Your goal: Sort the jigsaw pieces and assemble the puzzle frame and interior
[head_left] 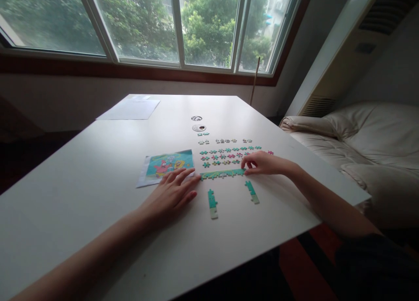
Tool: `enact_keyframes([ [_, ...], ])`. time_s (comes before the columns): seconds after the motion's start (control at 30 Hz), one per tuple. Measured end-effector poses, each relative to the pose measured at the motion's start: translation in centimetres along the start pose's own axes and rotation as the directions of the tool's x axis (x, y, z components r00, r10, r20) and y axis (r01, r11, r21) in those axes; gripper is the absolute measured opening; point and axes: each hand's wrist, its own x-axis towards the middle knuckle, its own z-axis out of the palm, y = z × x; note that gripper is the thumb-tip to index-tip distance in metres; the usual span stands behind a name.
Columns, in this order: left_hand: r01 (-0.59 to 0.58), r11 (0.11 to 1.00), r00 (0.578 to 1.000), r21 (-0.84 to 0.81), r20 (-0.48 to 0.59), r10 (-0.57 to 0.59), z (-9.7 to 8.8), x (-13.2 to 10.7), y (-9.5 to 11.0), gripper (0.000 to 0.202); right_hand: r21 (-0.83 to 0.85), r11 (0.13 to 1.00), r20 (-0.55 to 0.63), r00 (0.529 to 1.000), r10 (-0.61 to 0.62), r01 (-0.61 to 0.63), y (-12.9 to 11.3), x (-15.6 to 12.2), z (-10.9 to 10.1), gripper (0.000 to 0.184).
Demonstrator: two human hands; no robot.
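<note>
A green strip of joined puzzle pieces point(222, 174) lies across the white table point(81, 178). My left hand point(173, 194) rests flat, fingers stretched out, its fingertips at the strip's left end. My right hand point(262, 163) pinches the strip's right end with curled fingers. Two shorter joined strips, one point(212, 203) and another point(252, 192), lie nearer to me. Several loose puzzle pieces point(225, 154) are set out in rows beyond the strip. A cartoon reference picture point(168, 164) lies to the left of them, just above my left hand.
A sheet of paper point(131, 108) lies at the table's far left. Two small round objects point(198, 122) sit beyond the pieces. A cream sofa point(360, 139) stands to the right of the table, and a window runs along the back wall.
</note>
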Motion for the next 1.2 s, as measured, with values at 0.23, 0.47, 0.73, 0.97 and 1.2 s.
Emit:
enact_keyframes([
  [0.23,-0.008,1.0,1.0,-0.009,0.014,0.009,-0.2,-0.2,0.2,0.041,0.026,0.999,-0.01,0.999,0.034,-0.034,0.1,-0.3,-0.4,0.021],
  [0.47,-0.014,0.999,1.0,-0.042,-0.025,0.013,-0.3,-0.3,0.3,0.037,0.04,0.996,-0.026,0.996,0.081,-0.08,0.7,-1.0,-1.0,0.022],
  [0.73,-0.147,0.984,0.986,-0.102,-0.088,0.139,-1.2,-0.8,1.0,0.028,-0.007,1.0,-0.158,0.987,-0.012,0.011,-0.6,0.1,0.3,0.016],
  [0.97,-0.264,0.949,0.961,-0.174,0.039,0.274,-2.3,-1.8,3.6,0.033,-0.032,0.969,-0.181,0.952,-0.248,0.246,-6.7,1.0,3.0,0.025],
  [1.2,-0.3,0.933,0.951,-0.201,0.014,0.309,-1.9,-1.4,4.3,0.036,-0.148,0.928,-0.073,0.932,-0.355,0.342,-8.6,1.3,4.4,0.025],
])
